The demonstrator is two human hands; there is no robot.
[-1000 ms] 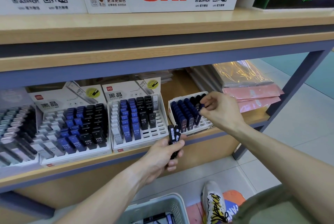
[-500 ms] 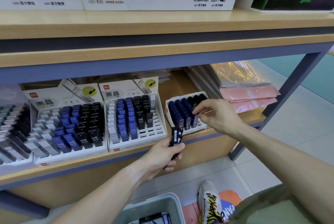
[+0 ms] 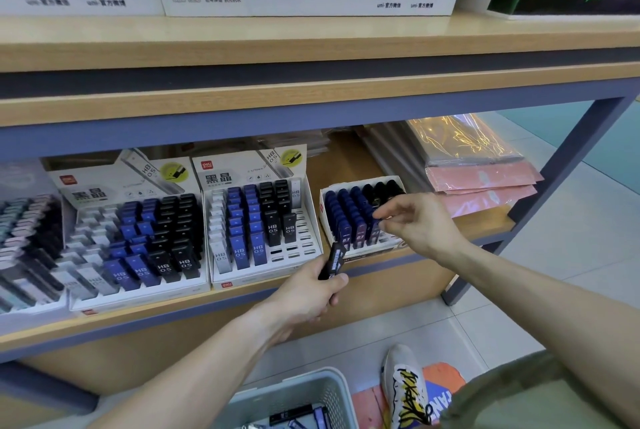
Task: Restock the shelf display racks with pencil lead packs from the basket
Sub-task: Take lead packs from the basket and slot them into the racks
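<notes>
a change is noted against the frames taken a moment before: the right hand (image 3: 420, 222), formerly set deep over the rear rows of the small white cardboard display rack (image 3: 360, 217), is now drawn back towards the rack's front right corner. its fingers (image 3: 388, 212) are bunched at the tips, close above the front row; whether a pack is pinched between them cannot be told. the bundle in the left hand (image 3: 308, 293) appears reduced to what shows as a single dark pencil lead pack with a white label (image 3: 335, 259), where two tops were visible before. it is judged that one pack has been seated in the small rack and that the next is due to be passed across.

the held pack is a slim, flat, dark rectangular case, gripped upright at its lower half with the fingers curled round it, just in front of the lower shelf edge (image 3: 207, 304) and between the two racks on the right. the small rack carries navy packs marked 0.3 on the left and black ones behind; open slots remain at its front right. the middle white tiered rack of hb 0.5 packs (image 3: 256, 231) also shows vacant slots in its front rows. further packs lie in the grey perforated plastic basket (image 3: 322, 394) on the floor, so restocking is judged incomplete.
</notes>
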